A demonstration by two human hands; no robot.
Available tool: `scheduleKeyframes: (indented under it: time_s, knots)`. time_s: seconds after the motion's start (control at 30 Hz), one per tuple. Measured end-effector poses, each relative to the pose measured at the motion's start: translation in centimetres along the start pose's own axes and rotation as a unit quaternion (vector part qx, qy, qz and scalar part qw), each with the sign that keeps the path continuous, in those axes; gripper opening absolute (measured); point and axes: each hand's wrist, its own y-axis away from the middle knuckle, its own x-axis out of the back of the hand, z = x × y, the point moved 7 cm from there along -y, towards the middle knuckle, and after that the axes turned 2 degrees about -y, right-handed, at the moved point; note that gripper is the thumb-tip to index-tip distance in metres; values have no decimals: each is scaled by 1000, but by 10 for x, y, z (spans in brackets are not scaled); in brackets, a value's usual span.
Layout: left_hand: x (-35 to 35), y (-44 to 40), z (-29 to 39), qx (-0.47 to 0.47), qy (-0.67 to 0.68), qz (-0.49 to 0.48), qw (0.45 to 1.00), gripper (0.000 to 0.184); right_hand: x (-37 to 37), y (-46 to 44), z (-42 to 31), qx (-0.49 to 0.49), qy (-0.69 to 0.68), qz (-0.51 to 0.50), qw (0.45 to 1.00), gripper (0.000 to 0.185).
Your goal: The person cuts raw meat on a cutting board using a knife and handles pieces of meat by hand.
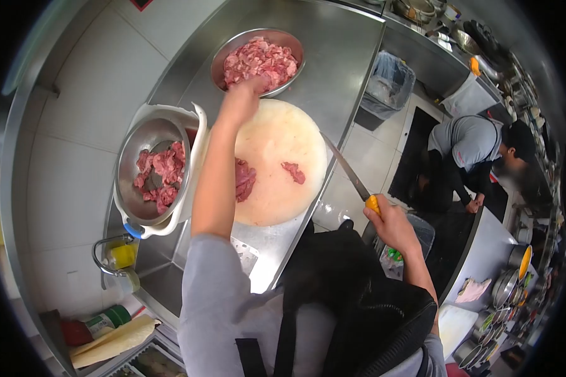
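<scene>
In the head view, my left hand (248, 92) reaches over the near rim of a steel bowl (216, 69) heaped with cut raw meat (260, 60). Its fingers are blurred against the meat, so their grip cannot be made out. My right hand (391, 221) is closed round the yellow handle of a kitchen knife (353, 176), whose blade points up and left to the board's edge. On the round cutting board (280, 135) lie a larger meat piece (244, 180), partly hidden by my left forearm, and a smaller meat piece (294, 173).
Left of the board, a second steel bowl (132, 182) with meat pieces rests in a white tub (196, 135). Below it are a sink (160, 264) and faucet (98, 254). A lined bin (387, 88) stands beyond the counter's right edge. Another person (465, 147) bends at a far-right counter.
</scene>
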Motion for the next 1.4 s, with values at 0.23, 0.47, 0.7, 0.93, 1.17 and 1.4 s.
scheduleKeyframes:
  time_s: [0.23,0.47,0.7,0.93,1.17,1.4]
  knots:
    - [-73,163,88,-63,119,-148,980,18,-1,-7,3,14,-16,-24,999,37]
    - [-51,191,55,266,418,-71,866,17,-8,-30,-26,68,-18,-57,996,35]
    - [32,225,-1,304,112,-30,946,33,-24,-35,-30,76,-19,-91,993,32]
    - [19,233,6,128,-100,112,980,56,-31,-33,-37,73,-19,-99,992,34]
    - [-35,229,10,150,-192,14,970,81,-41,-35,-52,74,-31,-92,993,36]
    - [10,216,13,131,-117,-10,984,77,-45,-31,-64,93,-2,-91,991,37]
